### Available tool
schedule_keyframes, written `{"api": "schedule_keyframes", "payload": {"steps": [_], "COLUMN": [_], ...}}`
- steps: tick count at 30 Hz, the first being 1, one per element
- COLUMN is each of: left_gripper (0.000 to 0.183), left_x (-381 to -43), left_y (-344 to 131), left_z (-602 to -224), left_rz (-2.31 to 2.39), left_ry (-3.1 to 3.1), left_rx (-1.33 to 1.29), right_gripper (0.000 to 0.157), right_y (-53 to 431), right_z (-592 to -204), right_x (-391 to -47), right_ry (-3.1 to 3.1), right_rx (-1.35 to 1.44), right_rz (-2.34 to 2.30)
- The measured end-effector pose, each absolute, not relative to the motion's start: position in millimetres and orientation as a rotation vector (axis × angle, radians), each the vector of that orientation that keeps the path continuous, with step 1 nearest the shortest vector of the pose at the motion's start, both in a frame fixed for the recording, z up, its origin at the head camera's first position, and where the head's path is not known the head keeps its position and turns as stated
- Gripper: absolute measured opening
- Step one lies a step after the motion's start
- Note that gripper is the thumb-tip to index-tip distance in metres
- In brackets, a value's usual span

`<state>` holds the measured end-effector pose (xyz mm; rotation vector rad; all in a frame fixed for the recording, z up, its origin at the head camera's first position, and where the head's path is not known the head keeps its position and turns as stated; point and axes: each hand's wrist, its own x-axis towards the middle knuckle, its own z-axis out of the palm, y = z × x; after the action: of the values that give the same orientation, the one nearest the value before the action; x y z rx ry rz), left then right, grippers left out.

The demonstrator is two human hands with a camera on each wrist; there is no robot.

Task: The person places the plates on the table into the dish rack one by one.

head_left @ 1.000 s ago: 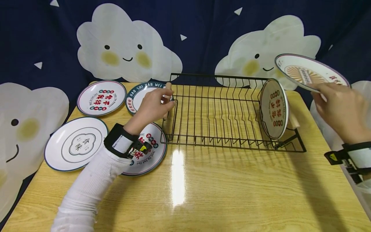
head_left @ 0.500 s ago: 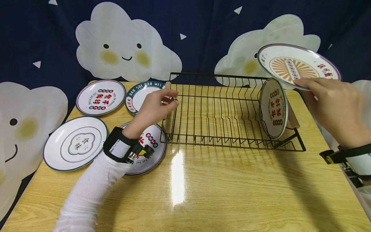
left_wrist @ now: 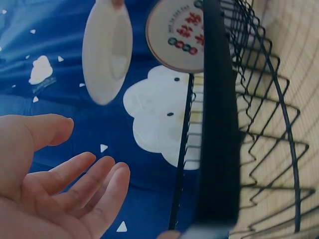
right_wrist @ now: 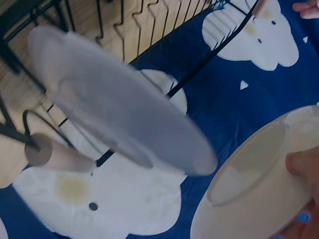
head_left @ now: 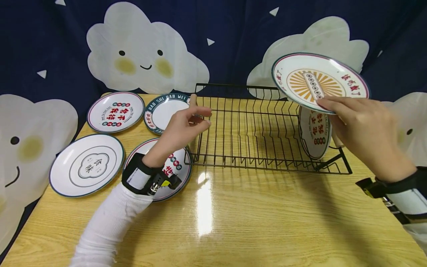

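Note:
In the head view my right hand (head_left: 367, 129) pinches the near rim of a white plate (head_left: 300, 70) with an orange sunburst print, held up over the right end of the black wire dish rack (head_left: 248, 139). The right wrist view shows the underside of this plate (right_wrist: 249, 174), with the thumb against it. Another plate with red characters (head_left: 315, 131) stands on edge in the rack's right end, partly hidden by the held one. By the rack's left end, my left hand (head_left: 185, 128) has loosely bent fingers and holds nothing; the left wrist view shows its palm (left_wrist: 55, 189) bare.
Several plates lie on the wooden table (head_left: 253, 215) left of the rack: a red-lettered plate (head_left: 116, 112), a dark-rimmed plate (head_left: 163, 107), a plate with a grey emblem (head_left: 87, 165) and a plate partly under the left wrist (head_left: 180, 163). A cloud-print curtain (head_left: 230, 44) hangs behind.
My right hand has carried the sunburst plate leftward over the rack's right end, turning its face more toward the head camera. My left hand has shifted slightly right.

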<state>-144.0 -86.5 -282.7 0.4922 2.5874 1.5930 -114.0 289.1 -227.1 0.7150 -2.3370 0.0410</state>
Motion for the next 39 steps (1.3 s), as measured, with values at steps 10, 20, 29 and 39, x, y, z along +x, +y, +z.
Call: {"api": "schedule_keyframes", "payload": {"steps": [10, 20, 29, 39], "left_gripper": [0.034, 0.042, 0.050, 0.054], "left_x": [-131, -120, -114, -112], "left_y": [-74, -63, -56, -57], "left_z": [-289, -297, -301, -307], "left_rz": [1.788, 1.982, 2.133, 2.224], "left_ry": [2.376, 2.103, 1.856, 1.665], "left_rx": [0.454, 0.457, 0.348, 0.257], "right_gripper": [0.049, 0.048, 0.051, 0.040], "right_y": [269, 247, 231, 216], "right_z": [-238, -250, -266, -286], "right_x": [-99, -88, -80, -74], "right_ry": [-2.350, -2.349, -2.404, -2.322], "right_rx": [0.796, 0.888, 0.978, 1.057], "right_rz": [0.127, 0.159, 0.122, 0.185]}}
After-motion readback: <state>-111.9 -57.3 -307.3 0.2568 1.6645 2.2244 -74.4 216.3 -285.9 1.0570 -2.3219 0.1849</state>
